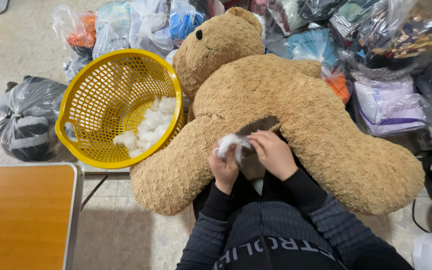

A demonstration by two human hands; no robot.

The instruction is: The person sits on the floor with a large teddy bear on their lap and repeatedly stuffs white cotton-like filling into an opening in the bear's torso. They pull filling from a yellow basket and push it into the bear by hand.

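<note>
My left hand [224,170] pinches a tuft of white stuffing [230,142], and my right hand [272,152] closes its fingers on the same tuft, just beside the dark opening [260,125] in the big tan teddy bear [296,100] lying across my lap. To the left a yellow basket [91,85] holds more stuffing, touching the bear's arm. Plastic bags of clothes [391,100] crowd beyond; a wooden bench [21,215] stands at my left.

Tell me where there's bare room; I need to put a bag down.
Bare floor tile lies between the orange wooden tabletop and the tan plush bear. The tabletop is bare too. Behind the bear, clear plastic bags crowd together.
</note>
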